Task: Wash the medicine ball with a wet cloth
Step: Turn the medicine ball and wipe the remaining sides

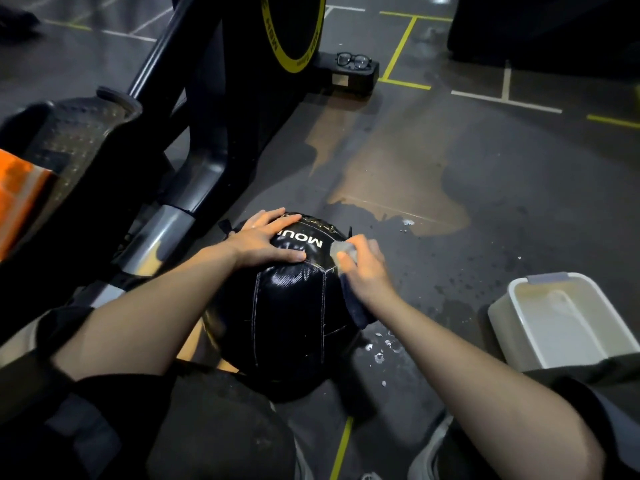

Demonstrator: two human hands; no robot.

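Black stitched-panel vinyl medicine ball [289, 306], on the dark gym floor [485, 188] between the person's knees: likely heavy, soft-shelled, slick when wet; left hand [266, 242] flat on top steadying, right hand [363, 268] clenched around dark wet cloth [356, 306] against its right side.

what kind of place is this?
Most likely a gym floor. A black exercise machine with a yellow-ringed wheel stands on dark flooring marked with yellow and white lines, and the medicine ball under the left hand is workout gear.
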